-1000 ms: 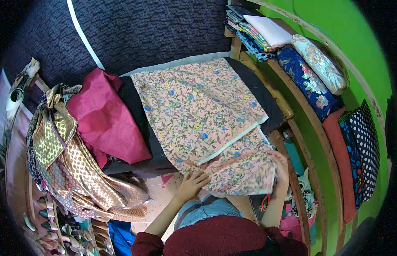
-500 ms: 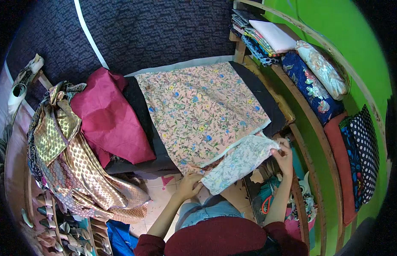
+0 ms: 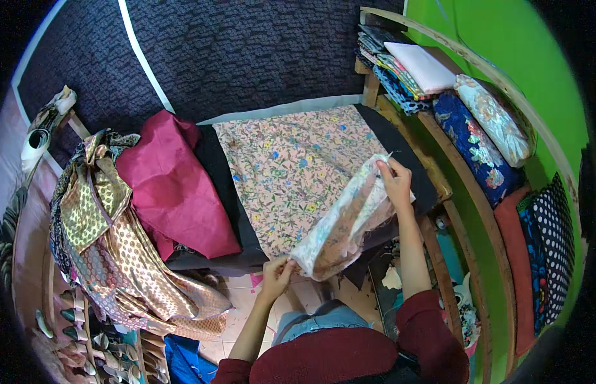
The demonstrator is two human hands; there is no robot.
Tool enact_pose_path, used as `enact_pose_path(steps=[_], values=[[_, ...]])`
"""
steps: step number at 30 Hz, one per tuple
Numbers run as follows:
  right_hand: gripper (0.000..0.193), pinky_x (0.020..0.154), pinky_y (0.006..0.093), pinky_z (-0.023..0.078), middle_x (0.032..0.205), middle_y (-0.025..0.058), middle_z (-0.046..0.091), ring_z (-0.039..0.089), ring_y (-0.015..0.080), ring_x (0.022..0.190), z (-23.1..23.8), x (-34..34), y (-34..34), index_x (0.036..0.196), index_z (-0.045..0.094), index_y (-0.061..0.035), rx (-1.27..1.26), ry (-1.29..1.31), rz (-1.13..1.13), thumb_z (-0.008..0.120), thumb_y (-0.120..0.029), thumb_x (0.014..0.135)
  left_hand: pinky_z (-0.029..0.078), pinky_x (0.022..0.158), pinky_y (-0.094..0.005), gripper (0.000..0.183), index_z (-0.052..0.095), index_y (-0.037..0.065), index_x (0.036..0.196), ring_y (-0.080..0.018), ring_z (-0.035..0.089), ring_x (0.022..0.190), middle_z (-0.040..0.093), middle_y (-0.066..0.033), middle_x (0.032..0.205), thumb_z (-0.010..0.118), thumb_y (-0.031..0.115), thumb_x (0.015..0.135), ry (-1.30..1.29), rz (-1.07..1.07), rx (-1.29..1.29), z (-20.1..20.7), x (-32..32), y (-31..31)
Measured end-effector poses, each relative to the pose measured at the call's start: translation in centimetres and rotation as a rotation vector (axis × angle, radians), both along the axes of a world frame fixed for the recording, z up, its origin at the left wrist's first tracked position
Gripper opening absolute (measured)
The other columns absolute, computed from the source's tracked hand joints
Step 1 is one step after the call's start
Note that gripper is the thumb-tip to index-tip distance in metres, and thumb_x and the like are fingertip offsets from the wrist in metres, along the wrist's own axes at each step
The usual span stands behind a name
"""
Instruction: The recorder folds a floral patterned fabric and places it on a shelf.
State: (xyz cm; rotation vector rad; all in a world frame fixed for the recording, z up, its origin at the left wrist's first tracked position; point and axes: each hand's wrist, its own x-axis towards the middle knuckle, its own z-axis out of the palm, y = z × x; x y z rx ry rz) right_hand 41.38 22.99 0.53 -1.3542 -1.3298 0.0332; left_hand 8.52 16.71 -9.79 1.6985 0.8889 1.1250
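Observation:
A peach floral fabric lies spread over a black padded board. Its near edge is lifted as a whitish flap, the pale back of the print, with a brown inner part and frayed threads showing. My left hand pinches the flap's near left corner between thumb and fingers. Higher up on the right, my right hand grips its other end, thumb on top. The flap hangs stretched between both hands, tilted up to the right.
Left of the floral fabric lies a crumpled magenta cloth, beside a gold patterned cloth draped over the edge. Shoes stand on a rack at lower left. On the right, a wooden shelf holds folded fabrics and a polka-dot bundle.
My right hand has risen and moved left, raising the flap's right end over the board. The left hand has shifted slightly left, and the flap's brown inner part now shows.

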Motion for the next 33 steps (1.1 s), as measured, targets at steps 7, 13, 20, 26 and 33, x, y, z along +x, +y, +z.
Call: enact_pose_path(steps=[7,13,20,26,33], values=[[0.026,0.068,0.0314,0.047,0.086,0.0181,0.062,0.062,0.0262,0.075,-0.2,0.9,8.3,0.102,0.059,-0.0022,0.012,-0.006,-0.003,0.055,-0.022,0.085,0.033,0.047,-0.0263,0.032,0.05,-0.003,0.072,-0.0073,0.04,0.05,0.044,-0.0011,0.057,0.048,0.023,0.09,-0.025,0.33,-0.104,1.7,1.9,7.5],[0.034,0.085,0.0359,0.042,0.107,0.0186,0.056,0.054,0.032,0.099,-0.6,1.5,7.3,0.108,0.055,0.0012,-0.204,-0.26,0.114,0.056,-0.021,0.083,0.037,0.053,-0.0361,0.033,0.052,-0.003,0.076,-0.0262,0.048,0.052,0.049,-0.0172,0.058,0.042,0.025,0.091,0.21,0.48,0.056,1.1,2.5,11.0],[0.048,0.093,0.0385,0.034,0.11,0.0109,0.056,0.049,0.0263,0.107,0.1,1.3,-3.2,0.103,0.063,-0.01,-0.429,-0.421,0.388,0.074,-0.034,0.064,0.038,0.054,-0.0354,0.034,0.052,-0.003,0.076,-0.0241,0.048,0.054,0.05,-0.0163,0.06,0.043,0.027,0.09,0.247,0.46,-0.012,0.3,2.3,11.8],[0.05,0.099,0.0423,0.026,0.119,0.0087,0.053,0.046,0.0265,0.113,-1.3,-1.0,-4.6,0.107,0.058,-0.0119,-0.443,-0.353,0.336,0.074,-0.032,0.064,0.037,0.054,-0.0274,0.031,0.056,-0.002,0.083,-0.0101,0.042,0.058,0.051,-0.0056,0.062,0.048,0.027,0.089,0.133,0.37,-0.142,2.8,2.8,10.7],[0.049,0.087,0.0353,0.042,0.112,0.0193,0.056,0.054,0.0299,0.105,-2.3,3.4,1.7,0.114,0.05,0.0022,-0.542,0.005,0.059,0.057,-0.035,0.082,0.043,0.063,-0.0264,0.029,0.055,-0.003,0.098,-0.0129,0.052,0.07,0.059,-0.0074,0.08,0.062,0.014,0.075,0.122,0.239,-0.122,2.7,2.9,9.9]])
